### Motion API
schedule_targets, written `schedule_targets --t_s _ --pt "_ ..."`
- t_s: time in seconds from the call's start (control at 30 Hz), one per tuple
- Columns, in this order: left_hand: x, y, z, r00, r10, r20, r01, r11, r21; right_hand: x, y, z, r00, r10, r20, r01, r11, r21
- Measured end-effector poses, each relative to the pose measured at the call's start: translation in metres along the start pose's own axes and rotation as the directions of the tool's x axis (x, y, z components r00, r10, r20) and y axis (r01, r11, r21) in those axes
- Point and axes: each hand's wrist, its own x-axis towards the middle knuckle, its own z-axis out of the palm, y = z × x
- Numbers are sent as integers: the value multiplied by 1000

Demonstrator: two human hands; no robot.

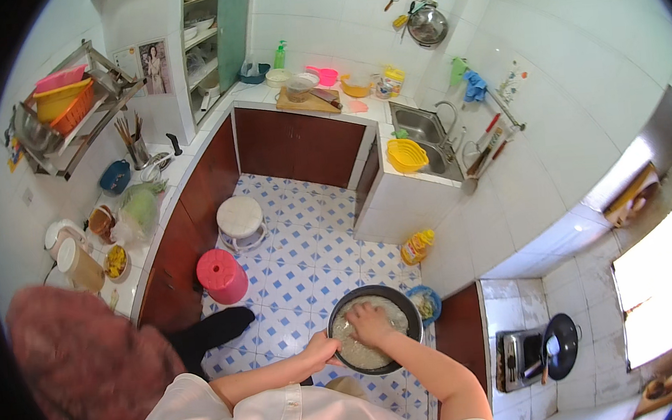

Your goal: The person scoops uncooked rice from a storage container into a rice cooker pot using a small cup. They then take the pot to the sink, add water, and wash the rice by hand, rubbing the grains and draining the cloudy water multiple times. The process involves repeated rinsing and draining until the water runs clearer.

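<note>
A dark round pot (413, 306) is held in front of my body, above the tiled floor. Cloudy water and pale grains that look like rice (359, 356) fill much of it. My left hand (323, 351) grips the pot at its left side, near a handle mostly hidden by the fingers. Inside the pot, my right hand (370, 324) lies palm down with fingers spread, touching the wet contents. Whether it holds any grains cannot be seen.
Another person in a reddish top (87, 360) stands close on the left. A pink bucket-like stool (221, 276) and white stool (240, 217) stand on the floor. A blue basin (432, 303) sits beyond the pot. At right is a gas stove (509, 362) with a wok (564, 340).
</note>
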Motion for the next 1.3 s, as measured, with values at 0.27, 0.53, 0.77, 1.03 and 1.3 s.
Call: schedule_targets --t_s 0.27,0.53,0.77,1.03,1.3 --pt "152 149 -3 989 68 -128 -77 995 -69 155 145 -35 849 44 526 -51 999 0" --pt "271 314 -21 981 59 -184 -86 987 -139 349 251 -131 914 -402 -47 400 915 -48" --pt "419 477 -52 984 109 -140 -123 988 -98 515 364 -143 970 36 241 -63 992 105" --pt "564 649 -24 1000 15 6 -16 987 162 631 500 -211 992 28 -122 6 962 271" --pt "711 747 25 1000 -15 21 12 985 173 693 631 -210 965 256 51 -260 923 284"
